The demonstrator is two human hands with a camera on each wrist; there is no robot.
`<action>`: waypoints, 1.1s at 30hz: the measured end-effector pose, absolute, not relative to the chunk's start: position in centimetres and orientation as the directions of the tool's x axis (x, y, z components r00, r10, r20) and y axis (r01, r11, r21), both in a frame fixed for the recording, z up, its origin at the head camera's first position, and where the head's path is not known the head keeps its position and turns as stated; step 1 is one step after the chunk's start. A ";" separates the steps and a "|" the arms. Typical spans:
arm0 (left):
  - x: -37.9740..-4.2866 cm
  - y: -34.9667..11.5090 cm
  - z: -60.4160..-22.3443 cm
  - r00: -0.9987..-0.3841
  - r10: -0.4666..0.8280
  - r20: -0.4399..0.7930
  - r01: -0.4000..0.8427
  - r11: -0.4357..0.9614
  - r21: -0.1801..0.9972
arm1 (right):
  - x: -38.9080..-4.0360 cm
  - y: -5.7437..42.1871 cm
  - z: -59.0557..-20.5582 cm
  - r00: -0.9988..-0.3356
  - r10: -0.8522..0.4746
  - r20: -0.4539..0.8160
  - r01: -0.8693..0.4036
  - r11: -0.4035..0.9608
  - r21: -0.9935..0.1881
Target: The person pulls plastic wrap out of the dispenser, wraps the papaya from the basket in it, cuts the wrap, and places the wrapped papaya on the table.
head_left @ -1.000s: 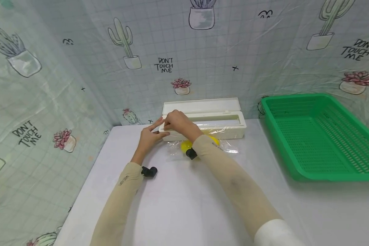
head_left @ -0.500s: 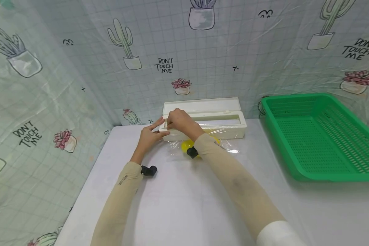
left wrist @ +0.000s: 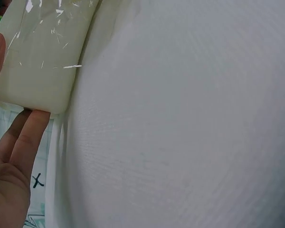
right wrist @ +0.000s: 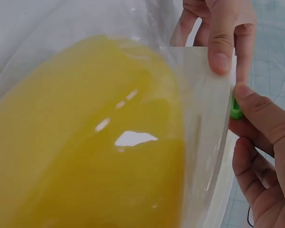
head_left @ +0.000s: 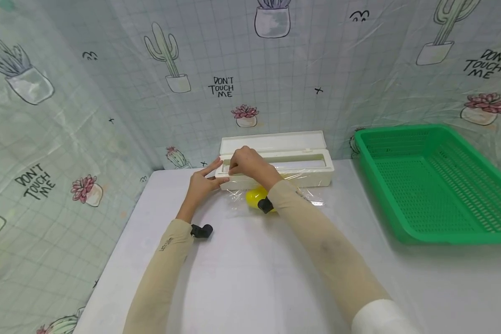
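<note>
1. Head view: a white cling-film box (head_left: 275, 162) lies at the back of the table (head_left: 250, 278), lid up, with film (head_left: 309, 197) drawn forward over a yellow fruit (head_left: 256, 197). Both hands meet at the box's left end. The left hand (head_left: 202, 185) has straight fingers laid against that end. The right hand (head_left: 248, 164) curls over the front rim. A green basket (head_left: 426, 185) sits well apart on the right.

2. Left wrist view: the left hand's (left wrist: 9, 161) fingers (left wrist: 31, 135) are extended, their tips touching the box's (left wrist: 38, 61) rounded corner, the thumb at its edge. They steady it and grip nothing. Film glints on the box face; the rest is bare table (left wrist: 180, 118).

3. Right wrist view: the fruit (right wrist: 90, 142) fills the frame under film (right wrist: 204, 133). The right hand (right wrist: 266, 156) pinches a small green piece (right wrist: 236, 110), apparently a slider, at the box (right wrist: 218, 156) rim between thumb and curled fingers. The left hand's (right wrist: 218, 23) fingertip (right wrist: 221, 57) presses the same rim just above it.

4. Handling, as I judge it: the film is very light, limp and clingy, easily creased or torn, best held taut by its free edge. The box is light and stiff and may slide unless braced at its end. The green piece is best taken by its sides.
</note>
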State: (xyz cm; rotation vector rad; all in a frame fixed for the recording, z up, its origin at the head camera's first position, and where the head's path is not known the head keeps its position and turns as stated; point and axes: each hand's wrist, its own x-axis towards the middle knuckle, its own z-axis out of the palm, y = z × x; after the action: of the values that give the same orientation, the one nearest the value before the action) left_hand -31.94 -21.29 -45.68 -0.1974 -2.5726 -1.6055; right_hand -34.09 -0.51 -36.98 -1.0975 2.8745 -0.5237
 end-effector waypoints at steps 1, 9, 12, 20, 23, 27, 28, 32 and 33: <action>-31.9 -21.3 -45.7 -0.986 0.052 0.159 0.166 0.437 0.884 | -34.1 -0.5 -37.0 -0.749 -0.655 0.104 -0.648 0.688 -0.326; -31.7 -21.3 -45.9 -0.985 0.061 0.163 0.174 0.410 0.895 | -34.6 0.2 -37.4 -0.770 -0.633 0.076 -0.590 0.663 -0.461; -31.8 -21.0 -45.9 -0.987 0.064 0.150 0.163 0.396 0.903 | -34.9 0.6 -37.7 -0.784 -0.616 0.070 -0.564 0.662 -0.493; -32.2 -20.2 -45.6 -0.985 0.084 0.148 0.169 0.393 0.904 | -34.7 1.5 -37.3 -0.816 -0.575 0.059 -0.523 0.690 -0.500; -32.3 -20.1 -45.6 -0.987 0.085 0.135 0.157 0.384 0.910 | -34.6 1.9 -36.8 -0.803 -0.593 0.054 -0.548 0.700 -0.457; -32.2 -20.1 -45.5 -0.989 0.070 0.129 0.147 0.405 0.903 | -34.5 2.8 -36.1 -0.793 -0.609 0.026 -0.568 0.723 -0.393; -32.2 -20.3 -45.5 -0.989 0.067 0.135 0.151 0.408 0.900 | -34.4 3.1 -36.0 -0.790 -0.612 0.017 -0.571 0.727 -0.380; -32.1 -20.8 -45.6 -0.988 0.056 0.144 0.155 0.410 0.899 | -34.4 4.8 -35.7 -0.789 -0.614 -0.003 -0.570 0.734 -0.369; -32.1 -21.0 -45.7 -0.987 0.057 0.149 0.159 0.403 0.901 | -34.4 5.2 -35.7 -0.790 -0.613 -0.005 -0.567 0.733 -0.376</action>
State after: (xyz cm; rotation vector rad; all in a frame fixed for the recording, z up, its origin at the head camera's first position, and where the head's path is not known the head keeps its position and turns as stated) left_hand -32.12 -20.99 -45.67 -0.1964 -2.5509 -1.6554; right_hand -34.37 5.21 -35.74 -0.9589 2.8040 -0.5442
